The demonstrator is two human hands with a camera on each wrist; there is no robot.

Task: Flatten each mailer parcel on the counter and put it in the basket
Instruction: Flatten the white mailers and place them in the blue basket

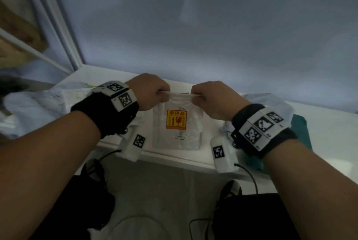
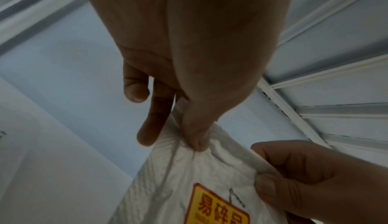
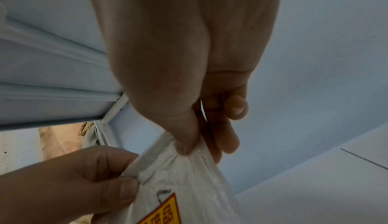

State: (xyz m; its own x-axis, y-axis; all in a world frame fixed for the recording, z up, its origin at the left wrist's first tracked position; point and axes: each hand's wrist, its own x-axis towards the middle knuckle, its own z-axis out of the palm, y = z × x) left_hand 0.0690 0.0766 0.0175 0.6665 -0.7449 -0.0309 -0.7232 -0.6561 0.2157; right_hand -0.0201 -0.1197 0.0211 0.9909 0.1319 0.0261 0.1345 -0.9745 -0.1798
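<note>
A small white bubble mailer (image 1: 178, 123) with a yellow and red fragile sticker (image 1: 176, 119) hangs upright over the white counter (image 1: 174, 155). My left hand (image 1: 153, 92) pinches its top left corner and my right hand (image 1: 209, 98) pinches its top right corner. In the left wrist view my left hand (image 2: 189, 134) has thumb and fingers nipping the crumpled top edge of the mailer (image 2: 168, 186), with the right hand (image 2: 293, 177) beside it. The right wrist view has my right hand (image 3: 193, 143) gripping the mailer (image 3: 184, 186) the same way. No basket is visible.
More pale mailers (image 1: 38, 108) lie piled at the counter's left end. Another pale parcel (image 1: 271, 102) and a teal one (image 1: 302, 129) lie at the right. A wall stands right behind the counter. Cables and dark objects lie on the floor below.
</note>
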